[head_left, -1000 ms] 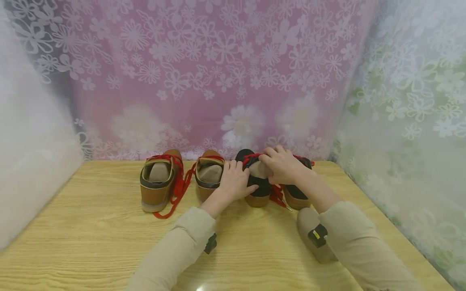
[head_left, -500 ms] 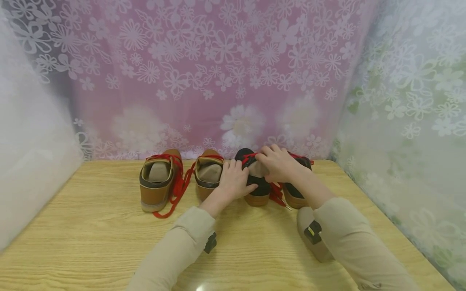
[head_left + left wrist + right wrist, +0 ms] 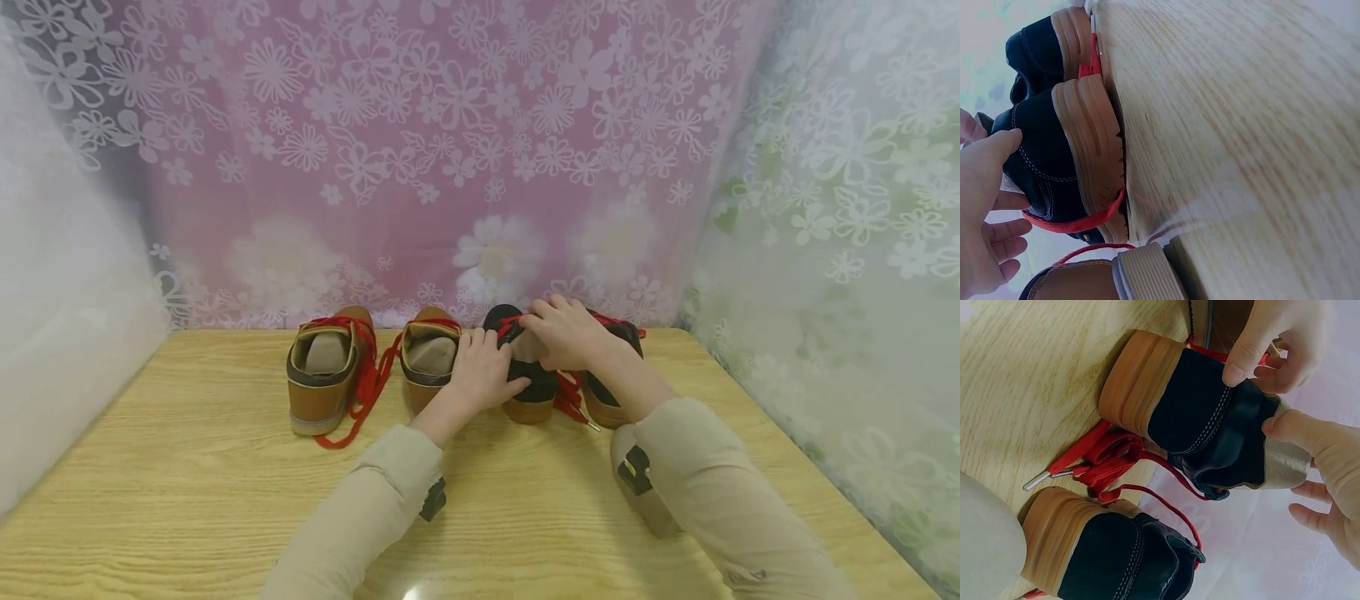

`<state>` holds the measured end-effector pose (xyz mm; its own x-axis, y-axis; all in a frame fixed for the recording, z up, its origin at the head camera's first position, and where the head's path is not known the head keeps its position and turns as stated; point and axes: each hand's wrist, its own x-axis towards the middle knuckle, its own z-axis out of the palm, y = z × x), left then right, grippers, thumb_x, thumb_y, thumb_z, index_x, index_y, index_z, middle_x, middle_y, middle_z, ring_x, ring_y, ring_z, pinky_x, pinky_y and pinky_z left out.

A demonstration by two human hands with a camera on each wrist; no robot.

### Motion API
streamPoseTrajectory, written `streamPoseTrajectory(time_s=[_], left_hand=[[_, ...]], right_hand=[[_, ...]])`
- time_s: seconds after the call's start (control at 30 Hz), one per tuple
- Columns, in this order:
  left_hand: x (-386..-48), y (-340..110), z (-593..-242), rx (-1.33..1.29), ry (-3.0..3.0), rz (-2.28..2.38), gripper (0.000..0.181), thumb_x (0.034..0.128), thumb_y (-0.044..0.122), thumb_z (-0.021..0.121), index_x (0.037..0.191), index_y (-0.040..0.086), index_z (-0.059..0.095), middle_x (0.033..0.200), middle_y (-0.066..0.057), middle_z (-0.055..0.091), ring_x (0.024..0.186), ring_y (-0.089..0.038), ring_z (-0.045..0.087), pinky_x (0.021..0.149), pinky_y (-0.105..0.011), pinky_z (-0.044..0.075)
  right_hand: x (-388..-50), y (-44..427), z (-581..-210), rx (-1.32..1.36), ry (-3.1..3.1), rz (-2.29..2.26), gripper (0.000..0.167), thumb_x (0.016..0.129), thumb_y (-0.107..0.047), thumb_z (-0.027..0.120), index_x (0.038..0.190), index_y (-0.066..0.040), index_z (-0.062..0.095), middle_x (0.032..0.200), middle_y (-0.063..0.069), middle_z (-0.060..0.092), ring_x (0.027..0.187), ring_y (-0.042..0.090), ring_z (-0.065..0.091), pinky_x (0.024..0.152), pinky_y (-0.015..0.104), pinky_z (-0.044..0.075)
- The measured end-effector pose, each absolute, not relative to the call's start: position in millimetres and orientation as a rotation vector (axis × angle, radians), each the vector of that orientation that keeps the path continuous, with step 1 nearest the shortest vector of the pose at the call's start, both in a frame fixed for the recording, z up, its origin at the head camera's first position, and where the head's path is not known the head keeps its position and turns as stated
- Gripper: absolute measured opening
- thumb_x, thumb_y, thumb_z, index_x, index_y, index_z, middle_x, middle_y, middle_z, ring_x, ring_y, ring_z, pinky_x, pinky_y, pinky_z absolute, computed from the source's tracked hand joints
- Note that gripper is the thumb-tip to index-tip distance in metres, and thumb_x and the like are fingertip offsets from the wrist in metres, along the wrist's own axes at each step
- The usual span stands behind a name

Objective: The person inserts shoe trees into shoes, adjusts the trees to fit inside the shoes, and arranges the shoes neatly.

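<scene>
My left hand [image 3: 478,373] grips the nearer-left black shoe [image 3: 531,398], its thumb [image 3: 1009,142] against the heel and its other fingers along the side. A beige insert [image 3: 528,347] sits partly in that shoe's opening. Thumb and fingers of my right hand [image 3: 573,335] hold this insert [image 3: 1288,465] at the top, as the right wrist view shows. Beside it stands a second black shoe [image 3: 606,392], partly covered by the right arm. Red laces [image 3: 1113,456] lie bunched between the two black shoes.
Two brown shoes [image 3: 321,407] with red laces and beige inserts [image 3: 327,353] stand to the left. Another beige insert [image 3: 654,500] lies on the wooden table [image 3: 187,500] by my right sleeve. A pink flowered curtain [image 3: 375,233] hangs behind the shoes.
My right hand and forearm have shifted slightly left, still holding the insert at the black shoe's opening. My left hand stays almost where it was.
</scene>
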<state>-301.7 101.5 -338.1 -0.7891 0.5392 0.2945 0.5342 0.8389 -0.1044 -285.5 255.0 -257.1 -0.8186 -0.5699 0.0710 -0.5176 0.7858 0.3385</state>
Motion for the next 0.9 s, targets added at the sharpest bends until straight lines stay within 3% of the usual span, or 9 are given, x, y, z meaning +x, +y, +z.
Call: streamPoseTrajectory(time_s=[0.43, 0.9], left_hand=[[-302, 102, -339, -0.816, -2.705, 0.014, 0.058, 0.0842, 0.065, 0.048, 0.107, 0.014, 0.062, 0.11, -0.01, 0.05, 0.102, -0.029, 0.041, 0.092, -0.042, 0.029], [-302, 102, -339, -0.801, -2.686, 0.028, 0.056, 0.0835, 0.065, 0.049, 0.101, 0.013, 0.062, 0.107, -0.01, 0.051, 0.101, -0.027, 0.042, 0.089, -0.041, 0.032]], right_hand=[[-292, 252, -261, 0.862, -2.807, -0.455, 0.058, 0.073, -0.024, 0.079, 0.123, -0.007, 0.057, 0.117, 0.012, 0.052, 0.105, 0.032, 0.045, 0.089, 0.048, 0.04], [-298, 250, -264, 0.853, -2.824, -0.442, 0.057, 0.075, -0.024, 0.078, 0.125, -0.006, 0.056, 0.123, 0.014, 0.05, 0.108, 0.033, 0.045, 0.088, 0.044, 0.043]])
